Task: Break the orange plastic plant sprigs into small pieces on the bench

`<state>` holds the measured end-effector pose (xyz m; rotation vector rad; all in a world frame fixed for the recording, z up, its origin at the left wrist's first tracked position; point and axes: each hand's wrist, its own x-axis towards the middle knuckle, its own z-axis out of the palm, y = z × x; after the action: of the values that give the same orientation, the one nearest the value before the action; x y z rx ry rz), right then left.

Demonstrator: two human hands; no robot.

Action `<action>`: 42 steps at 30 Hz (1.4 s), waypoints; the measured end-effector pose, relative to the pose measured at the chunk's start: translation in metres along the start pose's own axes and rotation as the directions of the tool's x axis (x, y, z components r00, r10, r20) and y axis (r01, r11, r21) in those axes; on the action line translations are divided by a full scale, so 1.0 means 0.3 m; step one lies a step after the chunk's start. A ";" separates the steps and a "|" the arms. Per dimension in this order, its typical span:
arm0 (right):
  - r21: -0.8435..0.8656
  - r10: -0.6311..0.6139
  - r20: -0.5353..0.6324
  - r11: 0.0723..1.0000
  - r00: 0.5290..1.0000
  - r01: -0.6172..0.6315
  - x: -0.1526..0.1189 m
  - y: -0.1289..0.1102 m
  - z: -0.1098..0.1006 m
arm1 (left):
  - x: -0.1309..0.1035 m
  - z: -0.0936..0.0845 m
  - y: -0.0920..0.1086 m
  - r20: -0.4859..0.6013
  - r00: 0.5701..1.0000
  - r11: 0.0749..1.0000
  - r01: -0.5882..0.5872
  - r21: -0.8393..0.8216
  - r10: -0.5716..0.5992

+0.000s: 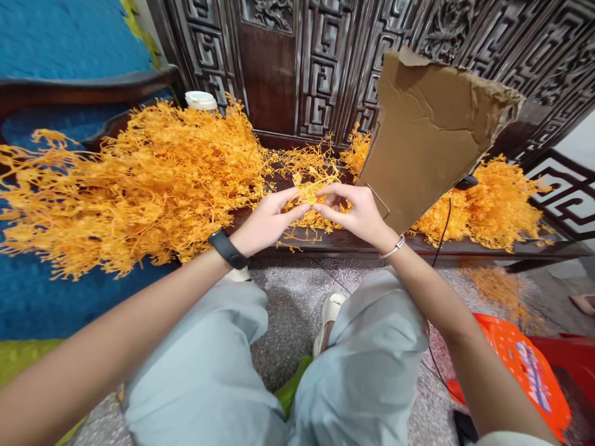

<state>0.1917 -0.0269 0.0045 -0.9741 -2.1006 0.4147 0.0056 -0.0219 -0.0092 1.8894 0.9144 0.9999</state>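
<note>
Both hands meet over the dark wooden bench, pinching a small yellow-orange plastic sprig (308, 193) between them. My left hand (272, 220), with a black band at its wrist, grips the sprig's left side between thumb and forefinger. From the right, my right hand (356, 209) holds the other side with its fingertips; a thin bracelet circles that wrist. Loose orange sprigs (302, 162) lie behind and below the fingers. A large heap of orange plastic branches (176, 179) fills the left side, close to my left hand.
A tilted brown cardboard sheet (418, 136) stands right of my hands, with more orange branches (499, 201) beyond it. A black cable hangs over the bench edge (334, 249). A white cup (201, 100) sits behind the left heap. A red-orange stool (520, 365) is at lower right.
</note>
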 end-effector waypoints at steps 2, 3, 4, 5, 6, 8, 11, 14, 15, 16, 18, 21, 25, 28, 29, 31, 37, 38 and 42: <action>0.066 0.033 0.000 0.997 0.999 -0.033 0.003 0.002 0.006 | -0.003 -0.001 0.008 0.032 0.999 0.999 0.028 -0.031 -0.027; 0.107 0.055 0.000 0.993 0.998 -0.055 0.005 0.002 0.007 | -0.004 -0.003 0.013 0.043 0.998 0.997 0.057 -0.060 -0.054; 0.147 0.078 -0.001 0.986 0.997 -0.077 0.007 0.002 0.007 | -0.005 -0.005 0.017 0.049 0.995 0.991 0.089 -0.098 -0.084; 0.183 0.100 -0.005 0.978 0.995 -0.097 0.009 0.002 0.006 | -0.004 -0.007 0.022 0.048 0.992 0.983 0.119 -0.139 -0.113; 0.214 0.121 -0.010 0.970 0.993 -0.116 0.011 0.003 0.005 | -0.003 -0.009 0.025 0.039 0.990 0.973 0.144 -0.180 -0.139; 0.278 0.163 -0.014 0.949 0.987 -0.152 0.015 0.007 0.006 | 0.000 -0.013 0.031 -0.002 0.985 0.956 0.165 -0.243 -0.171; 0.404 0.234 0.002 0.889 0.972 -0.215 0.021 0.014 0.018 | 0.007 -0.012 0.034 -0.043 0.979 0.942 0.179 -0.284 -0.199; 0.507 0.295 0.020 0.821 0.955 -0.264 0.025 0.012 0.038 | 0.011 -0.005 0.034 -0.044 0.980 0.944 0.176 -0.279 -0.195; 0.529 0.309 0.025 0.803 0.951 -0.274 0.026 0.011 0.044 | 0.011 -0.003 0.035 -0.043 0.981 0.948 0.171 -0.268 -0.189; 0.544 0.319 0.029 0.790 0.947 -0.282 0.027 0.011 0.049 | 0.011 -0.001 0.037 -0.042 0.983 0.954 0.164 -0.252 -0.181; 0.550 0.333 0.011 0.785 0.943 -0.284 0.028 0.017 0.050 | 0.009 0.001 0.038 -0.047 0.988 0.972 0.139 -0.188 -0.150; 0.507 0.334 -0.094 0.827 0.938 -0.243 0.032 0.056 0.021 | 0.006 -0.007 0.034 -0.067 0.995 0.995 0.073 -0.062 -0.077; 0.420 0.309 -0.205 0.885 0.929 -0.201 0.038 0.140 -0.050 | 0.002 -0.032 0.007 -0.093 0.992 0.997 0.083 -0.002 -0.083; 0.420 0.383 -0.201 0.865 0.902 -0.274 0.034 0.204 -0.071 | -0.002 -0.053 -0.021 -0.112 0.987 0.993 0.116 -0.011 -0.116; 0.411 0.420 -0.184 0.854 0.889 -0.318 0.032 0.227 -0.067 | -0.002 -0.059 -0.030 -0.117 0.985 0.992 0.126 -0.005 -0.126; 0.379 0.507 -0.142 0.821 0.850 -0.427 0.028 0.279 -0.046 | -0.001 -0.069 -0.047 -0.129 0.983 0.990 0.138 0.024 -0.134; 0.177 0.671 -0.140 0.741 0.728 -0.648 0.042 0.458 0.045 | 0.006 -0.076 -0.062 -0.094 0.987 0.984 0.138 0.111 -0.127; 0.109 0.673 -0.165 0.739 0.721 -0.665 0.046 0.481 0.056 | 0.006 -0.074 -0.059 -0.076 0.990 0.984 0.130 0.121 -0.121; -0.127 0.628 -0.214 0.741 0.748 -0.659 0.054 0.532 0.084 | 0.006 -0.062 -0.044 0.008 0.988 0.988 0.151 0.040 -0.151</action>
<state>0.2465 0.0904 -0.0933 -1.8089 -1.6220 0.4550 -0.0128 -0.0090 -0.0133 1.8261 1.0609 0.8853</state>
